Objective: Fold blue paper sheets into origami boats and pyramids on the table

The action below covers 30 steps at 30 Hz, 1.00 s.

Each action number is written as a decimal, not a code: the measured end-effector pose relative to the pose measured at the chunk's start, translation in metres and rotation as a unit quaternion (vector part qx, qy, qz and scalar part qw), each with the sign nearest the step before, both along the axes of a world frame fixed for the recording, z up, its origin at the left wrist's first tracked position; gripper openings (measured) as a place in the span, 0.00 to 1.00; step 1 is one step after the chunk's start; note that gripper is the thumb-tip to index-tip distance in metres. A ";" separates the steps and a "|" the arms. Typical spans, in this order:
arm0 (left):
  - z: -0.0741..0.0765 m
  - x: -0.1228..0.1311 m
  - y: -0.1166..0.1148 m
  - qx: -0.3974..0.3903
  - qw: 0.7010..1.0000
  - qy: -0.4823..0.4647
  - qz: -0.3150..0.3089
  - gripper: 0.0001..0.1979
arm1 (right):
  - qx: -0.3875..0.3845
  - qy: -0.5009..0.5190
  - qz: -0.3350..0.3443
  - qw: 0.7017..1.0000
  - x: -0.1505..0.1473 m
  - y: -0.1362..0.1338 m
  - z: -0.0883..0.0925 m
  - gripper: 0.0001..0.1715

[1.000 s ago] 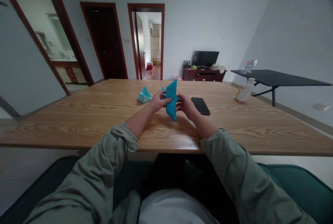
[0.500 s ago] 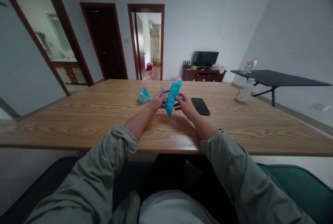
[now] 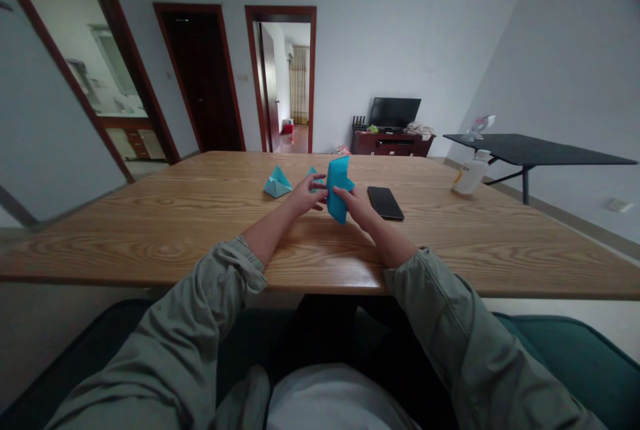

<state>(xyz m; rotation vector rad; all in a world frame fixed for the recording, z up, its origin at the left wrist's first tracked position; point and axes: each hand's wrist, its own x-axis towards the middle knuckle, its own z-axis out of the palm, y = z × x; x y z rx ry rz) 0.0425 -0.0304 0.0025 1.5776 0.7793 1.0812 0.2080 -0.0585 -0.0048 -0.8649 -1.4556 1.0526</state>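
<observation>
A folded piece of bright blue paper [image 3: 338,180] stands tilted above the table, creased into an angular shape with a notch on its right. My right hand [image 3: 356,203] grips it from the right, thumb on the near face and the other fingers hidden behind. At its left edge is my left hand [image 3: 309,195], fingers spread apart; whether the fingertips touch the paper I cannot tell. Just beyond my left hand sits a light blue folded paper piece [image 3: 277,183] with a pointed top. Another blue paper piece [image 3: 313,173] shows partly between my hands.
The wooden table [image 3: 190,230] spans the view. A dark phone or tablet [image 3: 385,203] lies right of my right hand. Farther right stands a whitish plastic bottle [image 3: 470,173]. Behind are a black folding table [image 3: 540,150] and a television [image 3: 395,113] on a cabinet.
The blue paper has turned in my right hand and shifted slightly right, its lower tip now pointing right. My left fingers have come out from behind it to its left edge.
</observation>
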 end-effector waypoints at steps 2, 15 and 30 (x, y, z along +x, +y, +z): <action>-0.002 0.001 0.001 0.013 1.000 0.019 0.006 0.30 | 0.031 -0.011 0.035 0.999 -0.003 -0.001 0.000 0.27; 0.004 0.001 -0.002 0.058 0.994 -0.019 0.094 0.30 | 0.104 -0.133 -0.177 0.970 0.004 0.009 -0.005 0.45; 0.004 0.004 -0.011 0.164 0.986 -0.021 0.032 0.36 | 0.127 -0.178 -0.229 0.949 0.010 0.012 -0.006 0.31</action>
